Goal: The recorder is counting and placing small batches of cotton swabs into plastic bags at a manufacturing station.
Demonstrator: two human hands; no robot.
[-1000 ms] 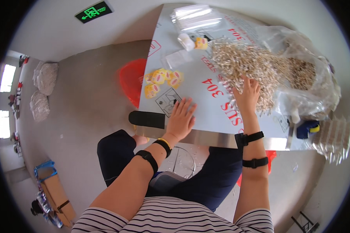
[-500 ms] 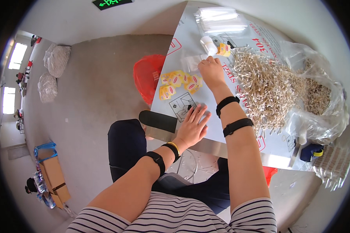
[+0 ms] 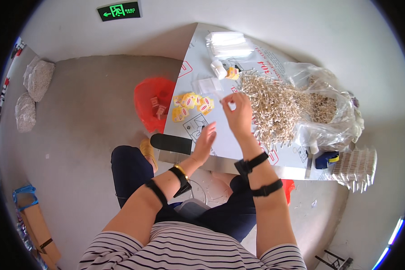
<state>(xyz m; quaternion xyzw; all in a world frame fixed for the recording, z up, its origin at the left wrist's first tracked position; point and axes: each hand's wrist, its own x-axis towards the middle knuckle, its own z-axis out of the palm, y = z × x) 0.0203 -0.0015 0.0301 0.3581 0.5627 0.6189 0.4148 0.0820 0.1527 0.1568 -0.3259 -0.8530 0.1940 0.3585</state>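
Observation:
My right hand [image 3: 238, 112] is raised over the table, thumb and forefinger pinched in a loop; whatever they hold is too small or clear to make out. Just beyond its fingertips, clear plastic bags [image 3: 208, 85] lie flat. My left hand [image 3: 205, 141] hovers near the table's front edge with fingers stretched out, holding nothing. Small yellow-and-white printed cards [image 3: 189, 101] are scattered left of my right hand. A big heap of cotton swabs [image 3: 274, 105] spreads to its right. Farther back, a white roll-shaped object [image 3: 218, 69] sits beside a small stack of yellow cards [image 3: 232, 73].
A stack of clear bags [image 3: 230, 45] lies at the far end of the metal table [image 3: 229, 150]. An open plastic sack [image 3: 335, 130] holds more swabs at right. A blue tape dispenser [image 3: 325, 160] is at the right corner. A red bag [image 3: 144, 99] hangs by the left edge.
My right hand has drawn back toward me from beside the white roll and clear bags. My left hand has lifted from the table and moved nearer. The whole view has shifted.

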